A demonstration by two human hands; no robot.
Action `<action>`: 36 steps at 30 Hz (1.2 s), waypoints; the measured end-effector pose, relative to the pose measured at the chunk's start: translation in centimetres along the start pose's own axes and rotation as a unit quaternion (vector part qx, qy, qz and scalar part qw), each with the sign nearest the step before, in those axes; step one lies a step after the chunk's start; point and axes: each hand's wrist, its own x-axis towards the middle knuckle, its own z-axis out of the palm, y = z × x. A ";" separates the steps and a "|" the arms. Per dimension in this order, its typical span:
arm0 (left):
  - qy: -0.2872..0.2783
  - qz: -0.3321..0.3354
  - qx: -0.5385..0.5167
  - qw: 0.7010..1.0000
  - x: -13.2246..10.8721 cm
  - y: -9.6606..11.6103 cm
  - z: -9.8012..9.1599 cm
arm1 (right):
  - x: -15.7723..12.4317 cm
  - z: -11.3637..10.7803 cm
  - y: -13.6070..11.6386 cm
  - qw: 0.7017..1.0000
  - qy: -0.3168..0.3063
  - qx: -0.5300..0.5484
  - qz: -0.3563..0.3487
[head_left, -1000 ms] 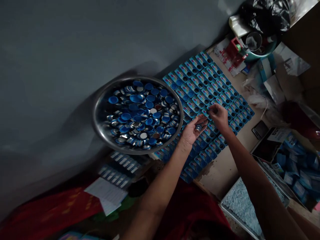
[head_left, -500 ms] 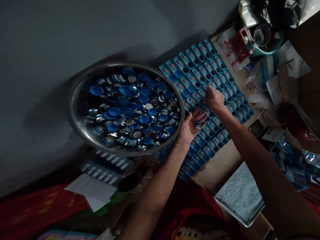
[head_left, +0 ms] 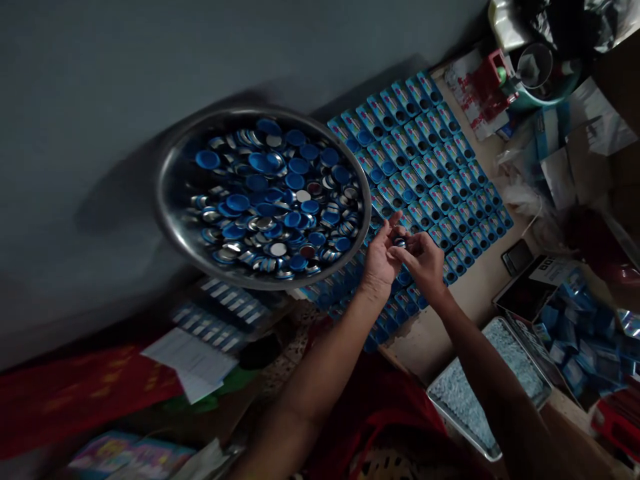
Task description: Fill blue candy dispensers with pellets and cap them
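My left hand [head_left: 381, 263] is turned palm up beside the rim of a big metal bowl [head_left: 167, 213]. In its curled fingers lie a few small round blue-and-silver tins [head_left: 399, 243]. My right hand [head_left: 427, 265] meets it there, thumb and fingers closed at those tins; whether it grips one is hidden. Many more round tins [head_left: 270, 220] fill the bowl, some blue side up, some silver. Under and beyond both hands, rows of small blue printed packs [head_left: 423, 167] cover the table, many with a round dark or blue spot at one end.
A metal tray [head_left: 453, 393] of pale blue granules stands at the table's near side, by a box of blue packets [head_left: 585, 333]. A phone [head_left: 517, 257] lies on the table. A red device [head_left: 493, 77] and a teal basin [head_left: 547, 100] are at the far right.
My right hand has come back from the rows of packs to the tins in my left hand. The left fingers have curled, and the whole view has shifted slightly.
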 end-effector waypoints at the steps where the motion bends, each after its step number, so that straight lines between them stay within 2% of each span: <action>1: 0.006 0.013 -0.001 1.000 -0.2 -0.3 0.2 | 0.0 0.4 0.2 1.000 0.020 -0.002 0.009; 4: 0.020 0.035 -0.012 0.999 -0.2 -0.8 0.5 | 0.4 0.7 0.5 0.999 0.032 0.018 0.039; 7: 0.037 0.035 -0.028 0.998 0.2 -1.0 0.3 | 0.9 -0.2 0.5 0.991 -0.017 0.106 0.076; 11: 0.011 0.003 -0.008 1.000 0.0 -0.7 -0.5 | 1.7 -1.1 0.5 0.971 -0.044 0.199 0.122; 14: 0.001 0.004 0.069 0.998 -0.8 -0.4 -1.3 | 2.2 -1.3 0.4 0.973 -0.044 0.194 0.119; 18: 0.045 0.005 0.150 0.988 -1.7 -0.4 -2.1 | 2.5 -1.7 0.7 0.983 -0.035 0.149 0.103; 21: 0.060 0.005 0.159 0.986 -2.1 -0.3 -2.3 | 3.5 -1.8 0.9 0.988 -0.026 0.126 0.088; 23: 0.058 0.011 0.159 0.985 -2.3 -0.1 -2.3 | 5.0 -1.6 0.7 0.996 -0.003 0.071 0.048; 26: 0.045 0.009 0.156 0.987 -2.6 0.6 -2.7 | 8.2 -0.9 -0.5 0.994 0.014 -0.098 -0.037; 29: 0.044 0.014 0.151 0.987 -2.7 1.1 -3.2 | 11.1 0.4 -2.1 0.958 -0.035 -0.267 -0.099; 31: 0.042 0.016 0.154 0.987 -2.6 1.3 -3.6 | 12.6 1.3 -2.9 0.929 -0.071 -0.345 -0.114; 36: -0.002 0.013 0.143 0.990 -2.1 1.4 -4.0 | 16.0 2.2 -4.1 0.884 -0.125 -0.440 -0.095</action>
